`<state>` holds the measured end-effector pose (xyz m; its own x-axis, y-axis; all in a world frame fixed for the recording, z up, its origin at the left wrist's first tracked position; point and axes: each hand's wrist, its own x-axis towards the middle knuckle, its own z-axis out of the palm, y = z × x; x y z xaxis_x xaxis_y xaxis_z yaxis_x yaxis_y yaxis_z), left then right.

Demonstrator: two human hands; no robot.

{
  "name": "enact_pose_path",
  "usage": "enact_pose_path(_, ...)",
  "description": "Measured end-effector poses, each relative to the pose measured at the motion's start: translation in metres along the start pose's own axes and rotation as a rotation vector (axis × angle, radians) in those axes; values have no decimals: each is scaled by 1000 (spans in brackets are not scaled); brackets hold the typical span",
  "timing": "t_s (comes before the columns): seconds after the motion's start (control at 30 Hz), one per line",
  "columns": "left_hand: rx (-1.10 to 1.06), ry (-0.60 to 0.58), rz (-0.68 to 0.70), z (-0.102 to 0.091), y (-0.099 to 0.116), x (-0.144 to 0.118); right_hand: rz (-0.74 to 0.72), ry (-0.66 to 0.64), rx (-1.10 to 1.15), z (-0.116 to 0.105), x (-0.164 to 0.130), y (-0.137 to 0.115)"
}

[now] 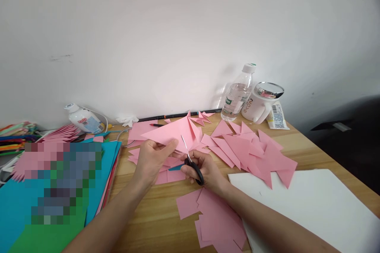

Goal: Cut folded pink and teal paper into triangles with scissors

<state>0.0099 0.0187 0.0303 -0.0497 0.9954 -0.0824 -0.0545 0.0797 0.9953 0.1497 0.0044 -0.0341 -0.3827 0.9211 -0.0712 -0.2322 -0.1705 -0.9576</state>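
Observation:
My left hand [152,158] pinches the near edge of a folded pink paper sheet [175,132] and holds it up over the wooden table [148,221]. Black-handled scissors [192,164] are gripped in my right hand [204,170], their blades angled up into the sheet's lower edge. Pink paper triangles [252,152] lie in a heap to the right. More pink offcuts [213,219] sit under my right forearm.
A stack of blue and green paper sheets [18,205] covers the left. A large white sheet [311,205] lies at right. By the wall stand a water bottle [237,95], a white mug [261,102], a glue bottle [81,118] and a black pencil [178,115].

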Motion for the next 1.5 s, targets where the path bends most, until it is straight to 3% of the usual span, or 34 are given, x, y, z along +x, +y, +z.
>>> enact_pose_path(0.17, -28, 14, 89, -1, 1, -1, 4, -11, 16, 0, 0, 0)
enact_pose_path(0.47, 17, 45, 98, 2, -5, -2, -42, -129, 62, -2, -1, -6)
enact_pose_path(1.1, 26, 101, 132, 6, -4, -7, -73, -25, -32, 2, -3, -12)
enact_pose_path(1.5, -11, 89, 129, 7, -3, -6, -74, -35, -53, 1, -4, -8)
